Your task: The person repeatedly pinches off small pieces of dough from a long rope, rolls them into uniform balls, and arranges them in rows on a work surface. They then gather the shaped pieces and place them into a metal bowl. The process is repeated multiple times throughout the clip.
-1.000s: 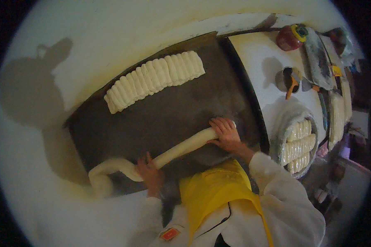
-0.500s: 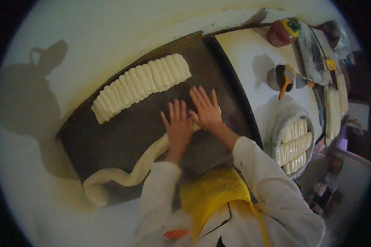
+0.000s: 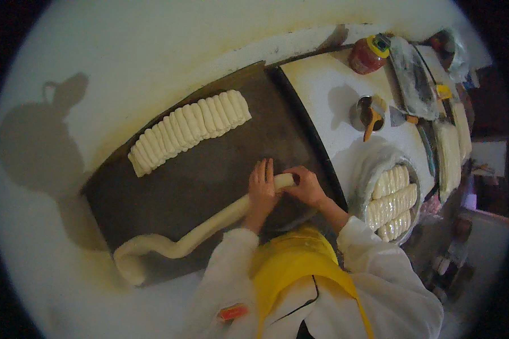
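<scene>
A long, pale rope of dough [image 3: 212, 223] runs across the dark work board, curling at its lower left end. My left hand [image 3: 262, 191] lies over the rope near its right end, fingers close together and bent around it. At the very tip, my right hand [image 3: 306, 187] pinches the dough between thumb and fingers. Farther back on the board sits a row of short dough pieces [image 3: 189, 127], pressed side by side. The part of the rope beneath my left palm is hidden.
Right of the dark board [image 3: 169, 181], a white surface holds a metal cup [image 3: 359, 116] with an orange-handled brush [image 3: 372, 125], a red jar [image 3: 366, 58] and a film-covered round pan [image 3: 414, 217] of glossy dough pieces. A wall [image 3: 124, 56] stands behind the board.
Both hands were flat with fingers spread over the rope's right end. They have since drawn nearer to me and closed on the dough. The rope's tip now shows between them.
</scene>
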`<state>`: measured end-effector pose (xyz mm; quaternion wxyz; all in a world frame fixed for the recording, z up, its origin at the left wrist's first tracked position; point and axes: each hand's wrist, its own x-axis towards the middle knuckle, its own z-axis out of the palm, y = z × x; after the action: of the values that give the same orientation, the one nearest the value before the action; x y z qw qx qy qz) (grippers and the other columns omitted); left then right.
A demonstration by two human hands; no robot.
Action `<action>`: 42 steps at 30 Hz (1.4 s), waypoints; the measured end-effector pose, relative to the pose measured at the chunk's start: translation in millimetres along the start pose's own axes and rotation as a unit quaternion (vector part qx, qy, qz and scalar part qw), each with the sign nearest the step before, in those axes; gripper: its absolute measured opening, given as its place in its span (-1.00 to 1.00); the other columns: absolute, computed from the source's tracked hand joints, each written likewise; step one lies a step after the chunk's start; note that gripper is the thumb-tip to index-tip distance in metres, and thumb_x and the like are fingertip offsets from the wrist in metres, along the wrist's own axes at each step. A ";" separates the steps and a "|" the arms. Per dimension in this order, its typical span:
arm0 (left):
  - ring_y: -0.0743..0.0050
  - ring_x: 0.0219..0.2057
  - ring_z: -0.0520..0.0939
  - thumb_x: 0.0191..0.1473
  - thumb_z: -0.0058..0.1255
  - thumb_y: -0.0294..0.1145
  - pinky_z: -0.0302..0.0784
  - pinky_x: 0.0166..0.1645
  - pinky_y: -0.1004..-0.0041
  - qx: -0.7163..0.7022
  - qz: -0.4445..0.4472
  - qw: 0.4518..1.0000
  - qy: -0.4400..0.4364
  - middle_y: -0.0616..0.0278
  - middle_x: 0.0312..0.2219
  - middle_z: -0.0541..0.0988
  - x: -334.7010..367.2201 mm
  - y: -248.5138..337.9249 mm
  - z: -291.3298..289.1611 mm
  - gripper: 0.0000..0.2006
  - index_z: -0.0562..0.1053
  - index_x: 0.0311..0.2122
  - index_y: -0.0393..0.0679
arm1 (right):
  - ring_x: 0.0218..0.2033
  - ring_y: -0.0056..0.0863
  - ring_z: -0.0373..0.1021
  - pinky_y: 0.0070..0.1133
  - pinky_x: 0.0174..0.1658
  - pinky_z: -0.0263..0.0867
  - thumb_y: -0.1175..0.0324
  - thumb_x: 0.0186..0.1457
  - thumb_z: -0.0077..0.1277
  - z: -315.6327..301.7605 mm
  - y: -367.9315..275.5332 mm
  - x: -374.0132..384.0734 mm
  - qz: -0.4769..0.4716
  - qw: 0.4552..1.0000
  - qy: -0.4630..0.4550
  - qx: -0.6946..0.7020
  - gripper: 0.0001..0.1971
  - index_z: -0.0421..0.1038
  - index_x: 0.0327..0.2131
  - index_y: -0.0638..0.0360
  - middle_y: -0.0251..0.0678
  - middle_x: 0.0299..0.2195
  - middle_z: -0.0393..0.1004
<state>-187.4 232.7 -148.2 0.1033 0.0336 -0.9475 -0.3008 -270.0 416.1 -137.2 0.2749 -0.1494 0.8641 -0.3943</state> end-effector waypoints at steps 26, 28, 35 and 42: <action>-0.26 -0.03 0.71 0.07 0.22 -0.29 0.60 0.09 -0.07 -0.080 -0.217 0.934 -0.271 -0.14 -0.08 0.71 54.2 19.2 28.3 -0.40 0.45 0.26 -0.06 | -0.26 0.25 0.53 0.01 -0.17 0.46 0.10 0.41 -0.05 2.1 -28.8 36.7 -0.012 0.987 0.081 -0.140 -0.63 0.55 -0.31 0.18 0.14 -0.34 0.61; -0.25 -0.04 0.72 0.09 0.22 -0.26 0.61 0.09 -0.07 -0.074 -0.225 0.941 -0.241 -0.10 -0.09 0.72 47.9 22.5 35.5 -0.58 0.58 0.07 -0.08 | -0.27 0.24 0.54 0.00 -0.17 0.47 0.08 0.42 -0.05 -1.7 -26.6 36.4 -0.022 0.981 0.069 -0.180 -0.63 0.56 -0.32 0.16 0.12 -0.35 0.62; -0.17 -0.03 0.75 0.05 0.25 -0.21 0.64 0.13 0.04 -0.022 -0.217 0.952 -0.217 -0.02 -0.15 0.75 54.4 33.4 22.1 -0.71 0.68 -0.14 -0.09 | -0.24 0.17 0.56 -0.09 -0.16 0.51 0.13 0.37 0.00 -18.6 -50.2 31.2 -0.045 0.970 0.006 -0.240 -0.70 0.61 -0.29 0.10 0.07 -0.33 0.63; -0.10 0.05 0.65 -0.01 0.40 -0.12 0.54 0.16 0.09 -0.054 -0.276 0.933 -0.222 -0.01 -0.04 0.64 75.6 10.5 23.3 -0.43 0.53 0.09 -0.12 | -0.12 0.02 0.58 -0.21 -0.03 0.52 0.13 0.21 0.25 -14.1 -133.7 25.4 -0.170 0.978 -0.067 0.100 -0.69 0.59 -0.10 0.12 0.02 -0.12 0.61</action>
<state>-266.4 244.9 -147.4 -0.1956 0.2208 -0.8819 -0.3679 -293.2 326.3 -36.6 0.2745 -0.2917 0.7623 -0.5085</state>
